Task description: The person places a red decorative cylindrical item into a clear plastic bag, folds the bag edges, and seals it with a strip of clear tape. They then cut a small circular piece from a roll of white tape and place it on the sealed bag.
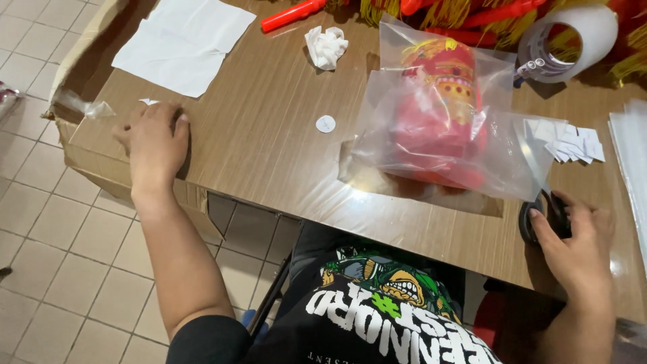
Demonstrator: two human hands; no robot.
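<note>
My left hand [156, 143] lies palm down near the table's left front corner, fingers curled over a small white scrap [148, 102]; what is under the palm is hidden. My right hand [578, 246] grips the black handles of a pair of scissors [539, 195] at the right front edge, blades pointing up toward a clear plastic bag [438, 128]. The bag lies mid-table and holds a red and yellow toy.
A wooden table [269, 141] carries white paper sheets [185, 42], a crumpled tissue [327, 47], a round white sticker [325, 123], small white slips [566, 143], a tape roll [569, 40] and red-yellow toys at the back. A cardboard box [81, 61] stands left on the tiled floor.
</note>
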